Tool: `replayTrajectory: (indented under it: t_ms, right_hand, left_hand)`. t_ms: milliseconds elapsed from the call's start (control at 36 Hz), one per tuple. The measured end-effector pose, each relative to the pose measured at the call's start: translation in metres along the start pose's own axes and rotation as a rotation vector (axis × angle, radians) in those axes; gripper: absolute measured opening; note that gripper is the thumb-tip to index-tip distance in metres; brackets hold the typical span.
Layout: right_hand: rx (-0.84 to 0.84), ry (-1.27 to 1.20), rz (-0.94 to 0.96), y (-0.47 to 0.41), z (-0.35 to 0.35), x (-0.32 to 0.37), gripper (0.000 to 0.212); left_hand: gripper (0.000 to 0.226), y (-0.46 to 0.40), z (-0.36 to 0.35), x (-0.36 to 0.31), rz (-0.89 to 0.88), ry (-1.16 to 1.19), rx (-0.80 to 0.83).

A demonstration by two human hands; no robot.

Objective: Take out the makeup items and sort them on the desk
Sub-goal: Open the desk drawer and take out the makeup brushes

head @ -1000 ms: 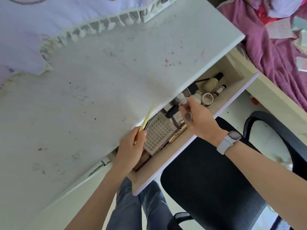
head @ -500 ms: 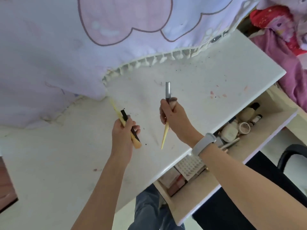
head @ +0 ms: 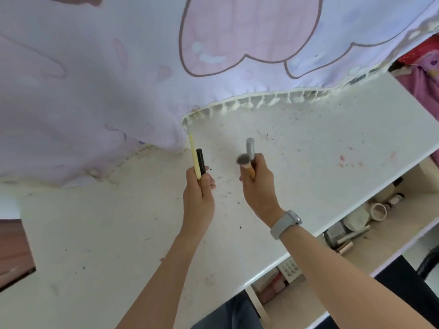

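Both hands are up over the middle of the white desk (head: 308, 148). The left hand (head: 199, 195) is curled tight around 2 thin sticks that poke up toward the top of the frame: a yellow pencil (head: 193, 155) and a black pen (head: 201, 161), side by side and touching. The right hand (head: 259, 184) grips 2 things too: a silver tube (head: 250, 147) standing up, and a brush with a tan handle (head: 245, 162) (its soft tip looks blurry). A grey watch (head: 286, 223) sits on the right wrist. At the lower right of the frame the open drawer (head: 403, 224) holds more makeup (head: 356, 219), like little jars and tubes. A purple cloth with a tassel edge (head: 95, 79) covers the top of the frame.
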State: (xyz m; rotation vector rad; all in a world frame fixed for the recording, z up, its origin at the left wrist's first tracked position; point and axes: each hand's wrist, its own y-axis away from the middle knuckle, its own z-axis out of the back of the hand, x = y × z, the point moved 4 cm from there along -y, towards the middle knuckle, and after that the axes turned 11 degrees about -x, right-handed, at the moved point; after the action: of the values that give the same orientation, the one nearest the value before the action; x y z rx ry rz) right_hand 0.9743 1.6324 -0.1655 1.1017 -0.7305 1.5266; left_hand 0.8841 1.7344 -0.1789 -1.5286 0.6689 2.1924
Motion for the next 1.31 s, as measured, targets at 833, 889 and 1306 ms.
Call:
replayTrajectory:
  t_ms: [833, 889, 1306]
  right_hand:
    - [0.267, 0.524, 0.4, -0.031, -0.017, -0.013, 0.039]
    - [0.275, 0.521, 0.454, -0.026, -0.013, -0.016, 0.036]
    - [0.255, 0.57, 0.632, 0.004, 0.003, -0.022, 0.038]
  left_hand:
    - [0.024, -0.012, -0.012, -0.005, 0.152, -0.477, -0.332]
    - [0.026, -0.014, -0.011, -0.006, 0.15, -0.472, -0.329]
    - [0.049, -0.01, -0.014, -0.004, 0.042, -0.435, -0.15]
